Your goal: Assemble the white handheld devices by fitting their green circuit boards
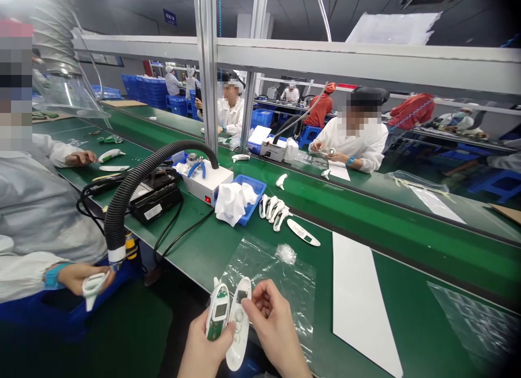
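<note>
My left hand (205, 342) is closed around a white handheld device housing (218, 313), with a green circuit board and a small grey display showing inside. Right beside it stands a long white oval cover (240, 332) with a window and round holes, its inner side toward me; my left thumb rests at its edge. My right hand (274, 321) pinches the cover near the window, thumb in front and fingers curled behind. Beneath the hands lies a clear plastic sheet (272, 275) with a small clump of clear pieces (286, 253) on it.
Several white housing parts (274, 210) and another oval cover (303, 232) lie ahead by the green belt (325, 209). A blue tray (254, 196) holds white cloth. A white board (358, 296) is at right. At left, a black hose (142, 166) arches near a co-worker's hand (83, 277).
</note>
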Tool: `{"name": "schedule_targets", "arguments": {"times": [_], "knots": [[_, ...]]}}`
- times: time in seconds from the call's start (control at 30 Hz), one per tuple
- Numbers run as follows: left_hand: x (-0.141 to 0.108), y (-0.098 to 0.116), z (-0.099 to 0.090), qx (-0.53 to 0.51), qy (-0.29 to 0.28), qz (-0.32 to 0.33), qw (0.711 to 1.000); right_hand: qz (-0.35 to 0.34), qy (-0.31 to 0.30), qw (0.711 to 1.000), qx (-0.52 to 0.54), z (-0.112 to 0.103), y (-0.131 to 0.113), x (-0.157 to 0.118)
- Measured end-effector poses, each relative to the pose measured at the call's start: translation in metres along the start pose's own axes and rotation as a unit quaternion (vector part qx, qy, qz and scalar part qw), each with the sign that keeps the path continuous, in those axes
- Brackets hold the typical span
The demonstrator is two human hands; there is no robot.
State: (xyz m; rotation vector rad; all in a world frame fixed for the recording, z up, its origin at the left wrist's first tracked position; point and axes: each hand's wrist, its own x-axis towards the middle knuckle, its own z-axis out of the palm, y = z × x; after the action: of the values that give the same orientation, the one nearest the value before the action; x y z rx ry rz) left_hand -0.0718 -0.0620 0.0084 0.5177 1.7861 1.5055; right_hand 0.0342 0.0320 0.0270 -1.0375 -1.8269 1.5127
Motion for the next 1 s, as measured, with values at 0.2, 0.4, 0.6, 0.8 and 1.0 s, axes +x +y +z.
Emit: {"name": "schedule_targets", "arguments": {"times": [0.2, 0.4, 0.6, 0.8, 1.0], "knots": [[-0.005, 0.004, -0.001, 0.038, -0.058, -0.004, 0.998, 0.007, 0.007, 1.0, 0.022, 0.003, 0.009, -0.007], [-0.007, 0.005, 0.01, -0.067, -0.031, -0.059, 0.996, 0.057, -0.022, 0.975, 0.212, 0.012, 0.016, -0.014], [-0.01, 0.011, 0.009, -0.279, -0.083, -0.168, 0.942, 0.132, -0.015, 0.948, 0.29, 0.015, 0.017, -0.02], [-0.006, 0.004, 0.0, -0.408, -0.101, -0.239, 0.876, 0.179, -0.031, 0.918, 0.353, 0.022, 0.019, -0.023], [-0.01, 0.004, -0.007, -0.402, -0.049, -0.219, 0.888, 0.257, -0.013, 0.894, 0.367, 0.047, 0.026, -0.024]]}}
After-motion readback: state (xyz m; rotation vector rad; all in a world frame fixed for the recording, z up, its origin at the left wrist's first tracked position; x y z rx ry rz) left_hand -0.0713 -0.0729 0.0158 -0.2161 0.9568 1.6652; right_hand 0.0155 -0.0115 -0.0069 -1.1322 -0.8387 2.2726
